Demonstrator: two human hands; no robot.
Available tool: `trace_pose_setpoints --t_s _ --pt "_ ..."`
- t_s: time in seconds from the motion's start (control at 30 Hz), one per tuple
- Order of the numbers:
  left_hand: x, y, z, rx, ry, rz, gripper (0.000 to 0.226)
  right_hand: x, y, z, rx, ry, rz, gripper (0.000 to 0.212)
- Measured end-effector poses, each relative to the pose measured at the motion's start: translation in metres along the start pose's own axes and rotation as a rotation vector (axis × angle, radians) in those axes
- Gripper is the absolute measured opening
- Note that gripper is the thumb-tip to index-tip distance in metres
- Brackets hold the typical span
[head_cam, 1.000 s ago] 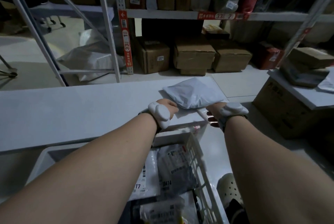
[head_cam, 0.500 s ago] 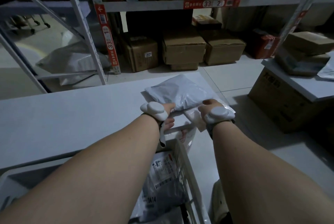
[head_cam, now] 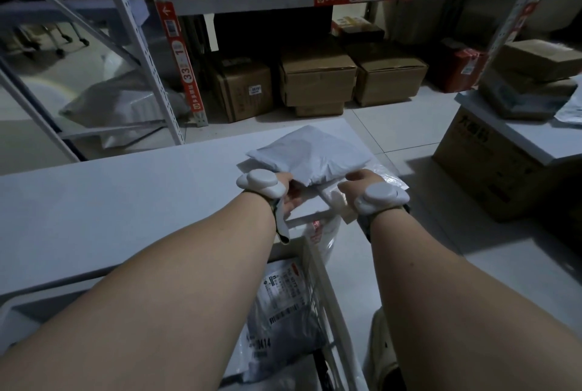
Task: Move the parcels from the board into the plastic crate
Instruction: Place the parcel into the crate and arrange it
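Dim storeroom, shelves of boxes (head_cam: 318, 78) at twelve o'clock. On the board (head_cam: 126, 201), near edge at one o'clock: white parcel (head_cam: 310, 159), left hand (head_cam: 288, 198) and right hand (head_cam: 359, 181) each gripping a near corner. Best lifted level and swung back to the crate (head_cam: 327, 312) at six o'clock; fingers mostly hidden behind wrist bands, crate contents blocked by forearms.

Head-height view, forward and downward

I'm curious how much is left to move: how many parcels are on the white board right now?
2 that I can see: a white bag gripped by both hands, and a clear-wrapped parcel under it at the board's right end. Others may be hidden beneath.
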State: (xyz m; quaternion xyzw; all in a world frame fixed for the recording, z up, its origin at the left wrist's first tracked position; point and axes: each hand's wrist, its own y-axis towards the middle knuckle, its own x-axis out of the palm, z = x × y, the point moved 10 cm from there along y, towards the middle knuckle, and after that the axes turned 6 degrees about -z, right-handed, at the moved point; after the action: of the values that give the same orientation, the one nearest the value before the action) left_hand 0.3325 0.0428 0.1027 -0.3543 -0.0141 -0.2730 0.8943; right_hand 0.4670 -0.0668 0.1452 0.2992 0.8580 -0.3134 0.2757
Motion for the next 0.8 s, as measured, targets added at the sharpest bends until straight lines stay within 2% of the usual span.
trace_pose_setpoints --t_s 0.1,0.27,0.37,0.6,0.7,0.8 --pt "-0.016 -0.003 0.018 0.100 -0.028 0.002 0.012 -0.003 -0.005 0.000 0.053 -0.006 -0.024 0.042" --pt "-0.044 -0.005 0.042 0.241 -0.011 0.072 0.015 -0.013 -0.013 -0.019 0.041 -0.104 0.038 0.054" --pt "-0.064 -0.027 0.050 0.309 -0.171 0.093 0.019 -0.009 -0.013 -0.039 -0.018 -0.046 0.055 0.048" --pt "-0.105 -0.056 0.045 0.301 -0.220 0.079 0.018 0.018 -0.022 -0.074 -0.099 -0.022 0.014 0.046" --pt "-0.122 -0.071 0.037 0.310 -0.260 0.024 0.017 0.035 -0.031 -0.085 -0.105 -0.028 -0.022 0.052" --pt "-0.138 -0.088 0.031 0.311 -0.287 -0.020 0.018 0.054 -0.041 -0.081 -0.073 0.099 -0.068 0.065"
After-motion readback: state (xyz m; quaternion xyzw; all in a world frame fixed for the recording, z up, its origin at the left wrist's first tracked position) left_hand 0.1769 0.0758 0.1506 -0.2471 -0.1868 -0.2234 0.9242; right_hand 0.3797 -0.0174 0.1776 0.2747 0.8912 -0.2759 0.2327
